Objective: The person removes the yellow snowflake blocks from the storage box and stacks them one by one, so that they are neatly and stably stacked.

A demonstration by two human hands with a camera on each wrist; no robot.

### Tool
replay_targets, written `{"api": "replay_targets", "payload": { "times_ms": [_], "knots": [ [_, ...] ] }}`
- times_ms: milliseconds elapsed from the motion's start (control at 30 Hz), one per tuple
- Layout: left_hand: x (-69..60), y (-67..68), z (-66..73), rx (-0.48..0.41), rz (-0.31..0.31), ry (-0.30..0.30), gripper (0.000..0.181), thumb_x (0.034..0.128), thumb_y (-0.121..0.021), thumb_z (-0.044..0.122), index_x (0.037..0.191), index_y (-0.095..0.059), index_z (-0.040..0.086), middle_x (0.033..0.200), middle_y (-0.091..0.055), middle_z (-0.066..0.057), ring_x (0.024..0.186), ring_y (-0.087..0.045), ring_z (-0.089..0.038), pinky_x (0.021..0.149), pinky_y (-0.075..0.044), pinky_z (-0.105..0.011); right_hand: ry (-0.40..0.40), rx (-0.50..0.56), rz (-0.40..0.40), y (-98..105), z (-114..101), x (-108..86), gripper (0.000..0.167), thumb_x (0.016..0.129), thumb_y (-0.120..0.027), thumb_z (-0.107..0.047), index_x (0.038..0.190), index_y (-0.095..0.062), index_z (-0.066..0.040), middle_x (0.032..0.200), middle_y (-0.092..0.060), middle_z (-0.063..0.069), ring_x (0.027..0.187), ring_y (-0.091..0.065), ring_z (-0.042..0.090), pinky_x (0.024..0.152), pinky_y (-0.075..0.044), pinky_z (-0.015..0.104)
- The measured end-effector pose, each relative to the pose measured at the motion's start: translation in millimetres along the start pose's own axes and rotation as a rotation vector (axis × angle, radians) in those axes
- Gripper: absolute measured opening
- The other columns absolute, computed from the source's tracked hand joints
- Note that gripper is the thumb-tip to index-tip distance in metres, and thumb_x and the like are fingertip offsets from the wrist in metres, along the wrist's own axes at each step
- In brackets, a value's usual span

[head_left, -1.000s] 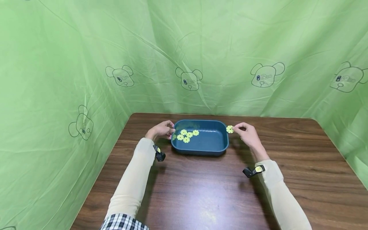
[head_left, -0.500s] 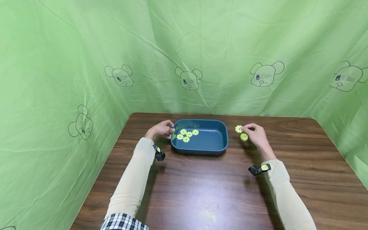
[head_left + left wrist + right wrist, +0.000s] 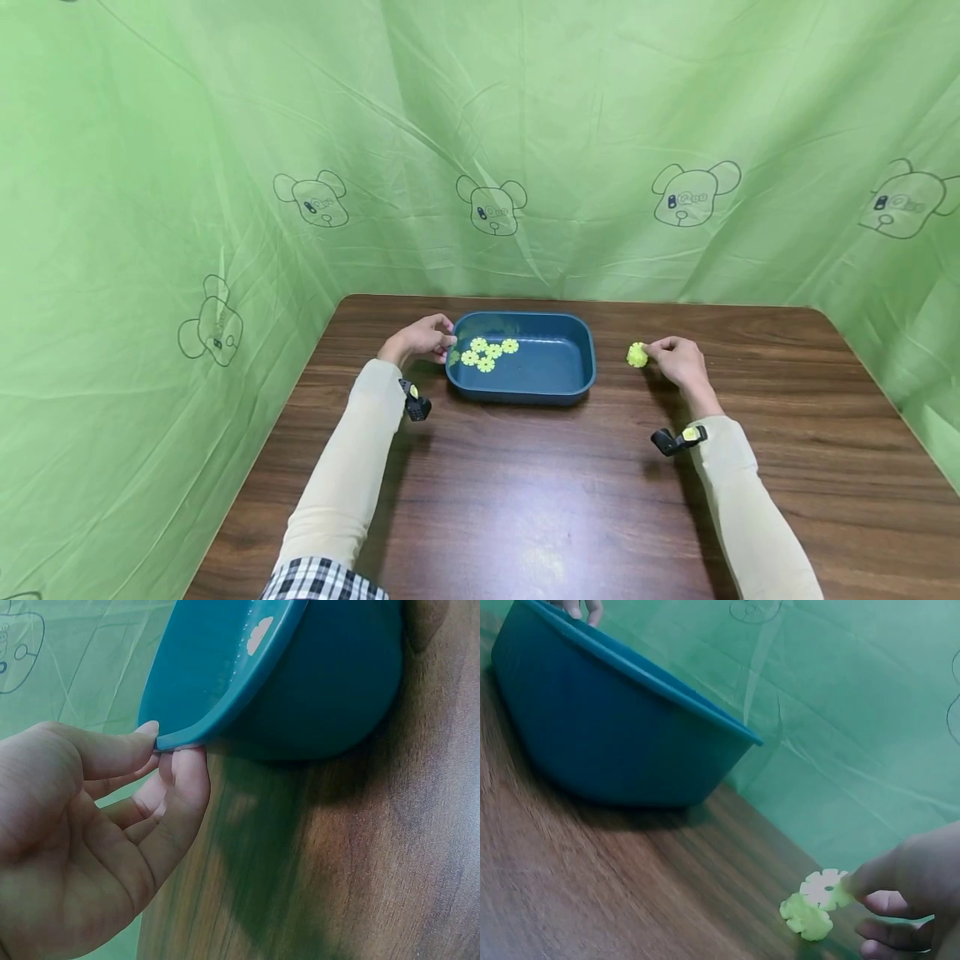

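Observation:
In the head view my left hand [image 3: 426,337] is at the left end of a dark blue plastic basin [image 3: 555,367]. Thumb and fingers pinch its rim [image 3: 184,739], as the left wrist view shows. Several yellow-green notched discs [image 3: 486,364] lie inside, toward the left. Right of the basin, my right hand [image 3: 678,360] pinches one notched disc [image 3: 821,886] at its edge. That disc is tilted against or just above a small pile of similar discs [image 3: 804,919] on the table; contact between them is hard to tell.
The basin stands on a brown wood-grain table [image 3: 510,483] near its far edge. Green cloth [image 3: 585,108] with bear-face drawings hangs behind and at both sides. Each wrist wears a strapped black camera [image 3: 678,439].
My right hand has moved right, away from the basin's right end, and down with its disc to the pile on the table. My left hand and the basin stay put.

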State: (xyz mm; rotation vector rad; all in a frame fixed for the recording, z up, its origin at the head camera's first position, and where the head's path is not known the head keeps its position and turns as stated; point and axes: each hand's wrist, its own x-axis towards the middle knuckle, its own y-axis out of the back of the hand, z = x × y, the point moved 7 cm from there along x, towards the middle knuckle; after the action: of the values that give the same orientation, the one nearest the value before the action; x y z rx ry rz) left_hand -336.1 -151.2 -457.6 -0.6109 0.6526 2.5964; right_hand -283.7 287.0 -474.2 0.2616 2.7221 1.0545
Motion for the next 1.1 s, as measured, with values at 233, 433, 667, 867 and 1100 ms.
{"api": "replay_targets", "payload": {
  "times_ms": [233, 433, 667, 867, 1100],
  "knots": [
    [1.7, 0.7, -1.3, 0.006, -0.001, -0.003, 0.028, 0.0985, -0.052, 0.010, 0.123, -0.040, 0.004, 0.092, -0.049, -0.009, 0.076, -0.053, -0.017, 0.089, -0.051, -0.044, 0.015, -0.107, 0.009, -3.8, 2.9, 8.0, 0.037, 0.093, -0.057, -0.033, 0.105, -0.068, 0.001, 0.118, -0.061, 0.027, 0.110, -0.053, 0.045, 0.088, -0.044, 0.048],
    [1.7, 0.4, -0.8, 0.003, 0.000, 0.000, 0.028, 0.0982, -0.052, 0.009, 0.123, -0.041, 0.004, 0.094, -0.050, -0.012, 0.077, -0.054, -0.018, 0.085, -0.053, -0.041, 0.006, -0.148, 0.017, -3.2, 2.2, 8.9, 0.034, 0.092, -0.057, -0.030, 0.105, -0.068, -0.001, 0.118, -0.061, 0.026, 0.111, -0.053, 0.047, 0.089, -0.044, 0.051],
    [1.9, 0.6, -0.7, -0.003, -0.003, -0.002, 0.028, 0.0984, -0.052, 0.009, 0.124, -0.040, 0.003, 0.092, -0.051, -0.012, 0.077, -0.053, -0.017, 0.087, -0.053, -0.043, 0.005, -0.152, 0.021, -3.9, 3.7, 9.7, 0.034, 0.093, -0.055, -0.030, 0.105, -0.068, -0.001, 0.117, -0.062, 0.025, 0.112, -0.052, 0.046, 0.091, -0.043, 0.051],
    [2.4, 0.2, -1.5, -0.017, -0.002, 0.005, 0.025, 0.0984, -0.051, 0.008, 0.121, -0.041, 0.004, 0.093, -0.051, -0.013, 0.076, -0.054, -0.018, 0.080, -0.054, -0.037, -0.003, -0.135, 0.017, -4.9, 5.5, 9.7, 0.035, 0.094, -0.054, -0.030, 0.107, -0.067, -0.001, 0.118, -0.062, 0.024, 0.111, -0.052, 0.046, 0.089, -0.043, 0.050],
    [3.5, 1.3, -2.0, 0.000, 0.004, -0.003, 0.025, 0.0984, -0.051, 0.009, 0.120, -0.041, 0.005, 0.095, -0.051, -0.014, 0.077, -0.054, -0.017, 0.072, -0.055, -0.031, -0.027, -0.088, 0.054, -1.3, 8.6, 10.2, 0.036, 0.096, -0.052, -0.033, 0.109, -0.064, -0.002, 0.120, -0.060, 0.024, 0.114, -0.049, 0.045, 0.092, -0.041, 0.051]
  ]
}}
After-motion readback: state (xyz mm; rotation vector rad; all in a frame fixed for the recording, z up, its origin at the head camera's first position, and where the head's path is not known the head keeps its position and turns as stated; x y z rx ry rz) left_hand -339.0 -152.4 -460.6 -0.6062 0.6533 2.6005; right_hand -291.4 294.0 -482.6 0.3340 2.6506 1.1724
